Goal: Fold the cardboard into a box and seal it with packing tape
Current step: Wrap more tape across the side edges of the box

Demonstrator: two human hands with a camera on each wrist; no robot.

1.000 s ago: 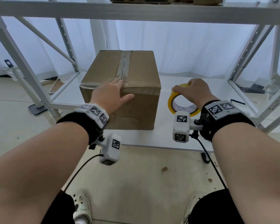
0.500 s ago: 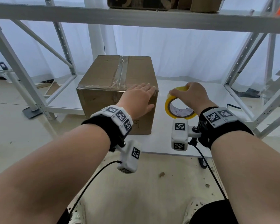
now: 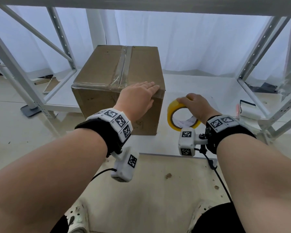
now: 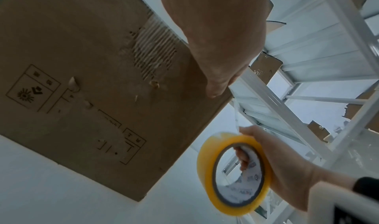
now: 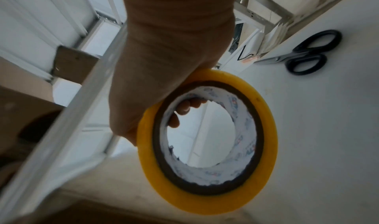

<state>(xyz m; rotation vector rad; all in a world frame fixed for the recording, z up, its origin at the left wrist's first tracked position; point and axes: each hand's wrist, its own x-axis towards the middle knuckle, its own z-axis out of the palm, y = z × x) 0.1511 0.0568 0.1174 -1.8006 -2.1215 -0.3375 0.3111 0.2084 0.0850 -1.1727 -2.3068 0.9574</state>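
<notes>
Our left hand [image 3: 138, 96] lay flat on the box [image 3: 107, 69] — fingers straight — while our right hand [image 3: 194, 105] kept its grip curled around the tape roll [image 3: 172, 115] beside it.

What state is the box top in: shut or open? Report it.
Shut. The cardboard box has its top flaps flat, with clear tape strips along the seam and front edge.

I counted one box [image 3: 119, 84], and just right of the box one roll of tape [image 3: 178, 115]. Further right of the box lay one pair of scissors [image 5: 303, 52]. Two hands showed, one [image 3: 138, 98] on the box, one [image 3: 195, 103] on the roll.
</notes>
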